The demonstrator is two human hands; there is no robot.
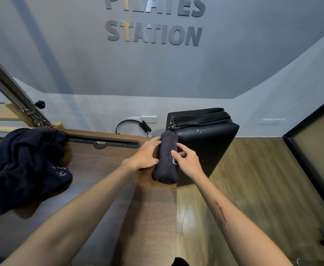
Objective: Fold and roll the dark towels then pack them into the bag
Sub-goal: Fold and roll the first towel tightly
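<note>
Beside the black bag (205, 131), at the table's (99, 169) right edge, the rolled towel (166, 158) lay lengthwise away from the person; left hand (145, 154) pressed flat against it, right hand (186, 159) pinching its top, nearer the bag.

Views: I have one, the head camera, wide-angle.
Position: I look from above the near edge of the wooden table (103, 189).
Direction: forward and down, toward the far grey wall (157, 73).
Closeness: both forearms fill the near foreground.
Edges: straight lines bow outward.
Shared area: none.
</note>
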